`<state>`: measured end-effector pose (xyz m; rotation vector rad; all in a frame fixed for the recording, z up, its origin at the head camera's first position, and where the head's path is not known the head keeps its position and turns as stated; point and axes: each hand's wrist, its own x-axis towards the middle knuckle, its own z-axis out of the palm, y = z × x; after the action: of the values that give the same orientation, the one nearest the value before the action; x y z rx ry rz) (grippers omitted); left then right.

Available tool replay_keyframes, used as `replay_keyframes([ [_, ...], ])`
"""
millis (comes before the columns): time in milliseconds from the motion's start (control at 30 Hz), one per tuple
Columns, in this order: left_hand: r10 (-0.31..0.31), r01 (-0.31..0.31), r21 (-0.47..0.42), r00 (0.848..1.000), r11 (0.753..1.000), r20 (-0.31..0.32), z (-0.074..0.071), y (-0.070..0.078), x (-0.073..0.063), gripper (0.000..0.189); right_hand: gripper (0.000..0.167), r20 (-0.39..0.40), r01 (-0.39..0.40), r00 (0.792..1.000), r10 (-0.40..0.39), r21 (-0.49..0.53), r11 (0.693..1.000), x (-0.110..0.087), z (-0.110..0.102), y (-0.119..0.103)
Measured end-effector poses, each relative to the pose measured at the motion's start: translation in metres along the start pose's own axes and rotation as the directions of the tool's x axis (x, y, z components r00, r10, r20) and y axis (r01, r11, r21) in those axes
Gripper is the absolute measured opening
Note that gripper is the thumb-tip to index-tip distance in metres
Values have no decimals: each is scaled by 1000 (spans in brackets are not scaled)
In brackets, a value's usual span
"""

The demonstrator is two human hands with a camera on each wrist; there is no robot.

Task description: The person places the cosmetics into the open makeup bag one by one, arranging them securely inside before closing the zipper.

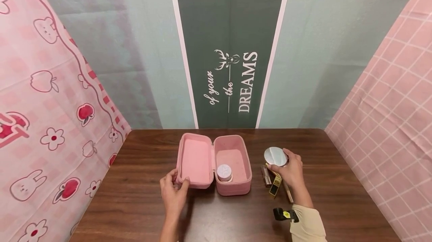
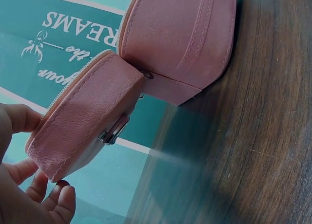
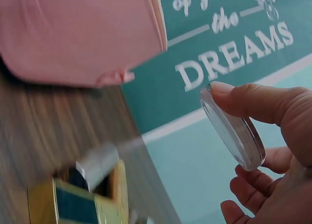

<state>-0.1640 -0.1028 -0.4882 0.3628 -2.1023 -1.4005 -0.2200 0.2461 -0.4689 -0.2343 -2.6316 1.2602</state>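
A pink zippered case [image 1: 233, 188] stands on the table with its lid [image 1: 197, 159] folded out to the left. My left hand [image 1: 173, 193] pinches the lid's outer edge, thumb on one side and fingers on the other, as the left wrist view [image 2: 29, 185] also shows. Inside the case's near left corner sits a small round white-lidded jar [image 1: 224, 172]. With the thumb and fingers of my right hand [image 1: 291, 169] I hold a round mirror [image 1: 275, 156] by its rim, right of the case. In the right wrist view the mirror [image 3: 231, 129] appears nearly edge-on.
Under my right hand lie a dark slim box [image 1: 266, 175], a gold-and-black box [image 1: 275, 185] and a thin gold tube [image 1: 288, 192] on the brown wooden table [image 1: 141, 197]. Printed cloths hang behind and at both sides.
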Motion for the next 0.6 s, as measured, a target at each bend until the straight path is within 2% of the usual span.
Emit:
replay_keyframes([
  [233, -9, 9, 1, 1000, 1000, -5, 0, -1, -1, 40, 83, 97, 26, 995, -33, 73, 997, 10, 14, -22],
  [600, -2, 2, 6, 1000, 1000, 12, 0, -2, 1, 39, 79, 191, 39, 980, -52, 72, 997, 24, 25, -48],
])
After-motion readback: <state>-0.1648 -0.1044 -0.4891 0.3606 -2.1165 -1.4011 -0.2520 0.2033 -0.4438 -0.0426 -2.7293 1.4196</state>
